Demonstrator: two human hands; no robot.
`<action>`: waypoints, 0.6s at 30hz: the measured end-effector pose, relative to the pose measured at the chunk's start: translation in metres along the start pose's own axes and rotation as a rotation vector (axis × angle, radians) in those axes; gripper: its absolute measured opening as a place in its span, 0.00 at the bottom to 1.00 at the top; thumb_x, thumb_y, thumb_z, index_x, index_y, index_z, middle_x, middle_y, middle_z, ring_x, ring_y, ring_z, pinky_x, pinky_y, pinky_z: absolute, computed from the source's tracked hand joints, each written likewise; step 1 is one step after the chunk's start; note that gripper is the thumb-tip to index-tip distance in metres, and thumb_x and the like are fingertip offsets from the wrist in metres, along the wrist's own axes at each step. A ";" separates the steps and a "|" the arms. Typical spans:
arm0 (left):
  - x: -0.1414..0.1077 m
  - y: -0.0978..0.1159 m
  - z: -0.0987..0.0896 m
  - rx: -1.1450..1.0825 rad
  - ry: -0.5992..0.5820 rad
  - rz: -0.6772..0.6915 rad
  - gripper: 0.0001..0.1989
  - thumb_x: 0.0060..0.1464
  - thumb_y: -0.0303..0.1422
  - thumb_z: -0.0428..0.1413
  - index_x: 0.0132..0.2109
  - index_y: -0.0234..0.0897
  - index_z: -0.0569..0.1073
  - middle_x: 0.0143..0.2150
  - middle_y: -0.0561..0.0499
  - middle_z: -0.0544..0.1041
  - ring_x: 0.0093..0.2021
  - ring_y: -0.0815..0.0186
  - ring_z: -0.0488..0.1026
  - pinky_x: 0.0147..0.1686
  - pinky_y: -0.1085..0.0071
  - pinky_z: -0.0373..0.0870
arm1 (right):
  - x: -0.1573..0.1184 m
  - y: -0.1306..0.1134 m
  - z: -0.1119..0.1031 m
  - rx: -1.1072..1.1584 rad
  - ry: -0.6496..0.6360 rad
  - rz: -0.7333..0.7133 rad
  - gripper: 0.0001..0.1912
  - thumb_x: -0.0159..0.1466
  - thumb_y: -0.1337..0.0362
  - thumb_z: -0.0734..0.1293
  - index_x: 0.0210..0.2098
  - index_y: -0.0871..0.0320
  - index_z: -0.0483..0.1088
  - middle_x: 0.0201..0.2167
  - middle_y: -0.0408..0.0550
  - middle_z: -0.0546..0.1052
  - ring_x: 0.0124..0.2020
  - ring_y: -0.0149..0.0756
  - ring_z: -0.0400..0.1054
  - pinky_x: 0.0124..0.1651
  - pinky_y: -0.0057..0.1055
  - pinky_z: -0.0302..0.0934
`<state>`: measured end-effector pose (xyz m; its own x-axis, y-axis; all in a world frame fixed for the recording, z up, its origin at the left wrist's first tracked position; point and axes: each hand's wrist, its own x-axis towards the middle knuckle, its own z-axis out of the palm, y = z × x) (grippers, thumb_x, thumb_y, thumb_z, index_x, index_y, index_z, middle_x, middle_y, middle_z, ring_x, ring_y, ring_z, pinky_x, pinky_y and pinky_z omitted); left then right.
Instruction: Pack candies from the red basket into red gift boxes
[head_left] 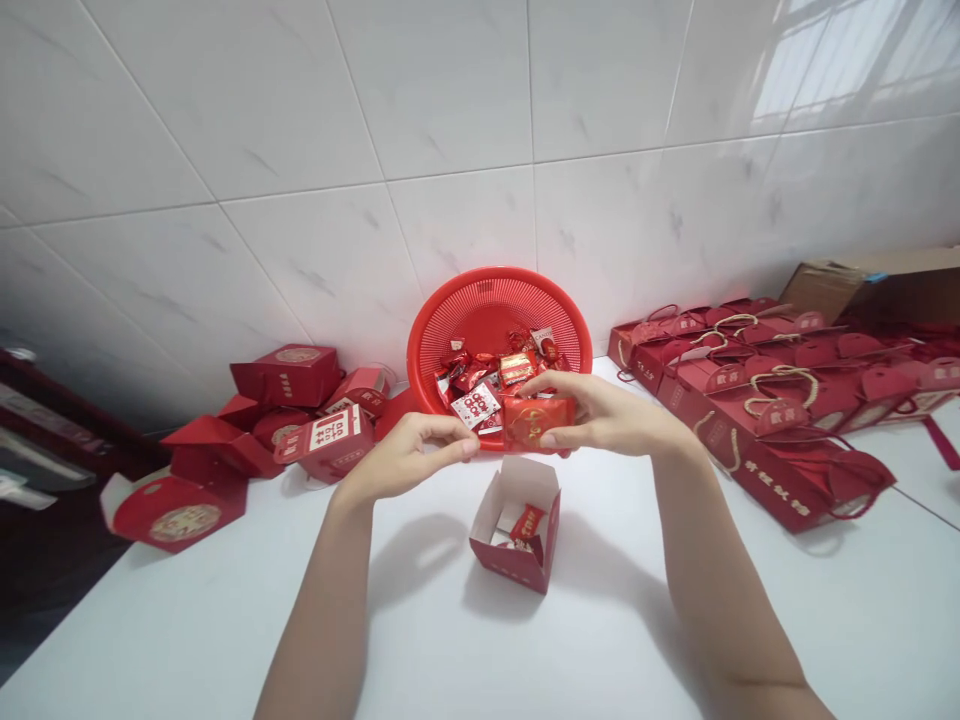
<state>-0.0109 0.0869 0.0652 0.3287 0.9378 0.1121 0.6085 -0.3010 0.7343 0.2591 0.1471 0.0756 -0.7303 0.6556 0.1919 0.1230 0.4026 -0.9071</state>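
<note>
The right hand (611, 418) is holding a red packet (534, 422) between clamped fingers near the basket (499, 277), beyond the open box (510, 563), while the left hand (401, 458) is bringing its fingers close together, contact unclear; lowering would be requiring alignment.

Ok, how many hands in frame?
2: the left hand, by the front of the red basket, just short of the red packet; the right hand, holding that packet.

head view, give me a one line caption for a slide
Right hand holding a red packet above an open box, beside a red basket of sweets
</note>
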 end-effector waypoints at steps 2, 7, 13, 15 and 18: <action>0.006 -0.009 0.003 0.021 0.079 -0.046 0.16 0.57 0.45 0.57 0.36 0.36 0.80 0.37 0.47 0.83 0.39 0.59 0.78 0.40 0.69 0.75 | -0.005 -0.001 -0.008 -0.040 0.086 -0.012 0.22 0.58 0.64 0.73 0.52 0.57 0.73 0.40 0.49 0.79 0.33 0.36 0.75 0.32 0.30 0.71; 0.027 -0.035 0.021 0.014 0.081 -0.079 0.16 0.53 0.44 0.59 0.38 0.35 0.80 0.40 0.46 0.83 0.42 0.57 0.79 0.45 0.66 0.75 | -0.015 -0.003 -0.021 -0.025 0.361 -0.036 0.22 0.58 0.60 0.74 0.50 0.60 0.73 0.39 0.50 0.79 0.36 0.40 0.75 0.37 0.34 0.71; 0.041 -0.046 0.049 -0.051 -0.192 -0.093 0.12 0.52 0.34 0.58 0.41 0.35 0.80 0.42 0.47 0.83 0.44 0.59 0.78 0.44 0.68 0.73 | -0.018 -0.006 -0.022 0.005 0.427 -0.113 0.20 0.57 0.61 0.74 0.48 0.60 0.74 0.40 0.50 0.80 0.37 0.39 0.75 0.36 0.32 0.71; 0.041 -0.047 0.057 -0.071 -0.318 -0.074 0.13 0.50 0.31 0.58 0.44 0.36 0.80 0.45 0.47 0.83 0.46 0.59 0.78 0.46 0.68 0.71 | -0.018 -0.005 -0.023 -0.001 0.425 -0.119 0.20 0.57 0.62 0.74 0.49 0.60 0.74 0.40 0.50 0.80 0.36 0.39 0.75 0.36 0.32 0.70; 0.037 -0.051 0.067 -0.049 -0.456 -0.044 0.16 0.47 0.29 0.61 0.45 0.36 0.79 0.48 0.47 0.82 0.48 0.58 0.76 0.49 0.67 0.70 | -0.017 -0.004 -0.024 -0.012 0.433 -0.123 0.21 0.57 0.63 0.74 0.49 0.60 0.74 0.40 0.50 0.80 0.36 0.38 0.75 0.36 0.32 0.71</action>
<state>0.0190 0.1256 -0.0132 0.5941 0.7742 -0.2183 0.5981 -0.2437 0.7635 0.2868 0.1498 0.0845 -0.3919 0.8082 0.4396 0.0619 0.4999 -0.8639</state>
